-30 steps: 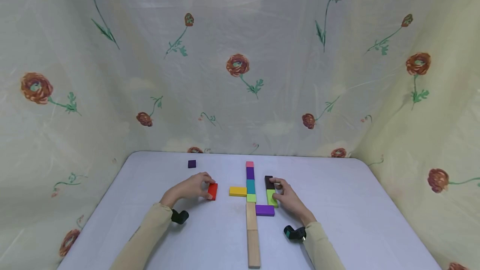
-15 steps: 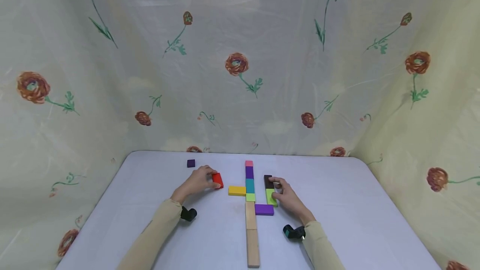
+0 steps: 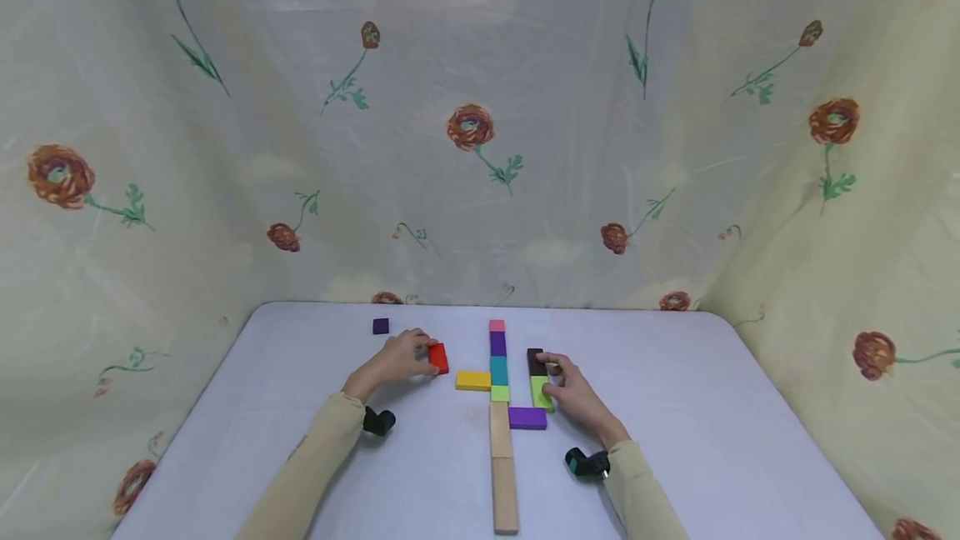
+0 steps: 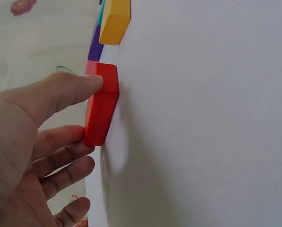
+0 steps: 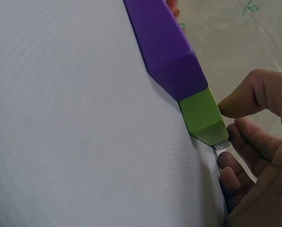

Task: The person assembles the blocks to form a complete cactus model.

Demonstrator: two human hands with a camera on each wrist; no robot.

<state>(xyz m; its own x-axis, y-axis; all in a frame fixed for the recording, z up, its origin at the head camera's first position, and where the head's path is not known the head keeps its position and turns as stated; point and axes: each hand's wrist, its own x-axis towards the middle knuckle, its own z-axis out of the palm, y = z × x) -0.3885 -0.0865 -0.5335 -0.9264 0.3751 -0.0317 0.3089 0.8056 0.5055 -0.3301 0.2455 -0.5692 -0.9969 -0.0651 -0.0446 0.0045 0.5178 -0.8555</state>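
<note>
My left hand (image 3: 400,359) pinches a red rectangular block (image 3: 438,358) between thumb and fingers. In the left wrist view the thumb presses one end of the red block (image 4: 102,106) and fingertips meet the other end. My right hand (image 3: 573,394) rests its fingertips on a black block (image 3: 533,362) and a light green block (image 3: 537,391), which lie end to end. In the right wrist view the thumb is at the green block (image 5: 200,111), with the other fingers loosely bent beside it. A purple block (image 3: 527,417) lies crosswise at the green block's near end.
A central column runs from two wooden blocks (image 3: 504,494) through a small green block (image 3: 499,394), a teal block (image 3: 498,371) and a purple block (image 3: 498,344) to a pink one (image 3: 497,326). A yellow block (image 3: 472,380) juts left. A dark cube (image 3: 381,326) stands farther back.
My left hand has carried the red block away from me and to the right, closer to the yellow block. The right hand stays at the black and green blocks.
</note>
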